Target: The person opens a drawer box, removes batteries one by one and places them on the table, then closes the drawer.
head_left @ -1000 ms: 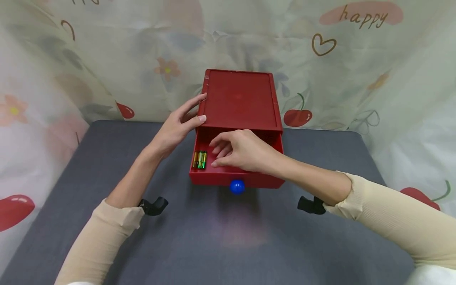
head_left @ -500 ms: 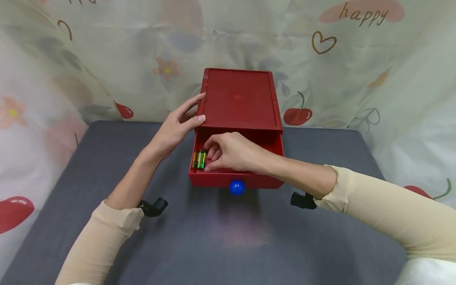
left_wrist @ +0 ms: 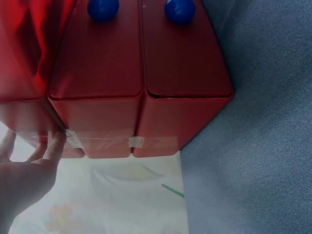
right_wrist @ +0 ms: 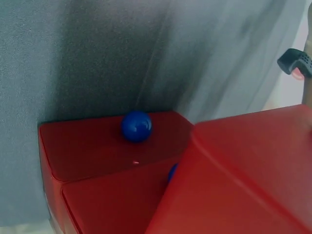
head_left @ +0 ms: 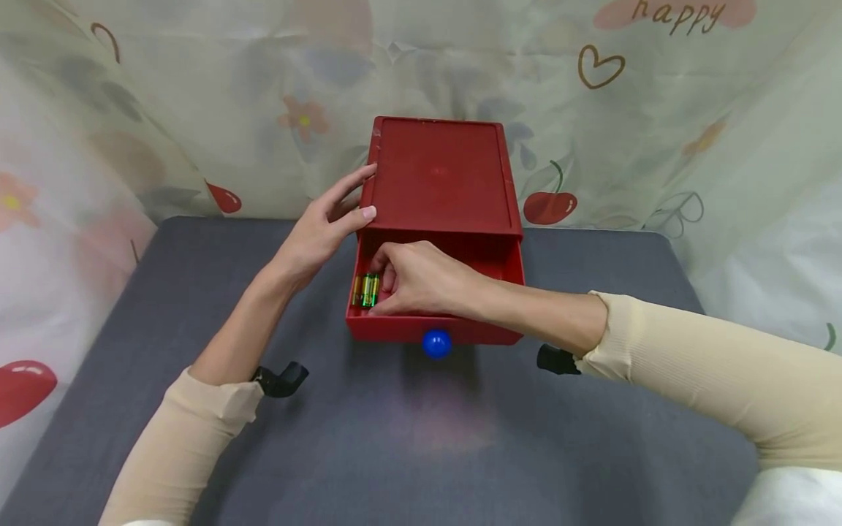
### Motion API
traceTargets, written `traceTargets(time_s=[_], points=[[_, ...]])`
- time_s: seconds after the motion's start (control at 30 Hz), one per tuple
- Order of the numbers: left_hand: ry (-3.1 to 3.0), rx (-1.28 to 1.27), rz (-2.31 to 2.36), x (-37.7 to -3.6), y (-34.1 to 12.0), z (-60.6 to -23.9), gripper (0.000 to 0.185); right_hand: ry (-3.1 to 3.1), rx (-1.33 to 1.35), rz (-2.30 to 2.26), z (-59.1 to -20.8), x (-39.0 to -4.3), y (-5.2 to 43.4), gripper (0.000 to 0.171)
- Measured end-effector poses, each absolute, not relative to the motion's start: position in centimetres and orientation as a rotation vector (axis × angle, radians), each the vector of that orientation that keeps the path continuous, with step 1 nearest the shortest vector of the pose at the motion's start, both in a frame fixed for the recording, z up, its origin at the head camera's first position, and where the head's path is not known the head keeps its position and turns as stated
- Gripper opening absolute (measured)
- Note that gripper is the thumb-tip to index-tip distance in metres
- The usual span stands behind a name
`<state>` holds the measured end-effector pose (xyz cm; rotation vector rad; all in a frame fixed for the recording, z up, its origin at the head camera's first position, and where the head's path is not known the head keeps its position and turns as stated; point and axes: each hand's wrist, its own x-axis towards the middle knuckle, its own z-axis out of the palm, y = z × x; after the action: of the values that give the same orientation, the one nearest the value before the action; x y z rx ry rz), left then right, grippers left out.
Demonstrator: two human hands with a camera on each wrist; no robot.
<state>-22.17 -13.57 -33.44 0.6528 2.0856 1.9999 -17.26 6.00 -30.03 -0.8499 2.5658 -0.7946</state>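
A red drawer unit (head_left: 439, 175) stands at the back of the table, its top drawer (head_left: 395, 332) pulled out by its blue knob end (head_left: 437, 343) toward the viewer. Several green and gold batteries (head_left: 367, 291) stand side by side in the drawer's left front corner. My right hand (head_left: 430, 277) reaches into the drawer, thumb and forefinger bent at the two ends of the rightmost battery; I cannot tell whether they grip it. My left hand (head_left: 314, 237) steadies the unit's left side with spread fingers, which also show in the left wrist view as a hand (left_wrist: 30, 178) against the red wall.
Two closed lower drawers, one with a blue knob (right_wrist: 136, 126), sit under the pulled-out one. A dark grey table (head_left: 395, 453) lies in front. Behind hangs a patterned cloth (head_left: 434, 66). Black wrist devices (head_left: 281, 380) jut from both forearms.
My right hand has moved left inside the drawer, from beside the batteries to the rightmost one. My left hand stays on the unit's side. The head view has shifted slightly.
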Motion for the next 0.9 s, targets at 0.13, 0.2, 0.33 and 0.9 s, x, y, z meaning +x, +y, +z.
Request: traceTargets(time_s=[0.13, 0.2, 0.33, 0.9], points=[[2.084, 0.660, 2.002, -22.2, -13.6, -33.4, 0.059, 2.586, -0.865, -0.778, -30.1, -17.4, 6.0, 0.051], [2.082, 0.661, 2.003, -22.2, -13.6, -33.4, 0.059, 2.588, -0.868, -0.777, -30.1, -17.4, 6.0, 0.050], [2.080, 0.656, 2.004, -22.2, -13.5, -33.4, 0.059, 2.590, -0.874, -0.772, -30.1, -17.5, 6.0, 0.048], [2.087, 0.651, 1.999, -22.3, -13.5, -33.4, 0.059, 2.476, -0.807, -0.925, -29.1, -17.5, 7.1, 0.040]])
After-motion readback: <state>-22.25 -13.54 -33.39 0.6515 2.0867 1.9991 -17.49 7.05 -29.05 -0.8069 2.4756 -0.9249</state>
